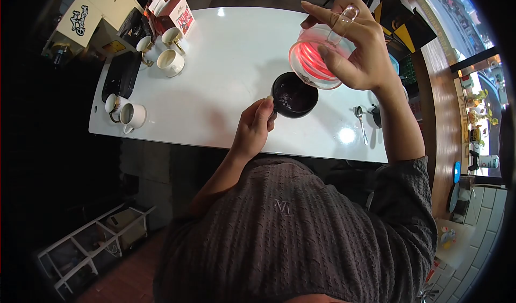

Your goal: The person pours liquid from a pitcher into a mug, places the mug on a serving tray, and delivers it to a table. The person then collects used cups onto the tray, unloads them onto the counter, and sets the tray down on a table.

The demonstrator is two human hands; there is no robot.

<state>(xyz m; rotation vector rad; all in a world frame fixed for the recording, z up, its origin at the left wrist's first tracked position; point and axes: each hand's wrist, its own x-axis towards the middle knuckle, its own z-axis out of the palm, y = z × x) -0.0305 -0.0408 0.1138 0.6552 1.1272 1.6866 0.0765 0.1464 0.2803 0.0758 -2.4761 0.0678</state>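
Note:
My left hand (255, 126) is closed on the handle of a black mug (295, 113), with the thumb along the top. Dark liquid with a few bubbles shows inside the mug. Above it and to the right, my right hand (359, 47) grips a clear glass pitcher (318, 83) by its looped handle. The pitcher is tilted toward the mug, and its inside looks bright red. I cannot make out whether a stream runs between the two. Right of the mug, a metal spoon (362, 124) lies on the white table (231, 50).
Several pale mugs, among them a cream mug (171, 63) and a white mug (133, 117), stand at the table's left end. Near them are a black tray-like object (119, 81) and a red-and-white box (179, 16). A wooden counter (438, 115) runs along the right.

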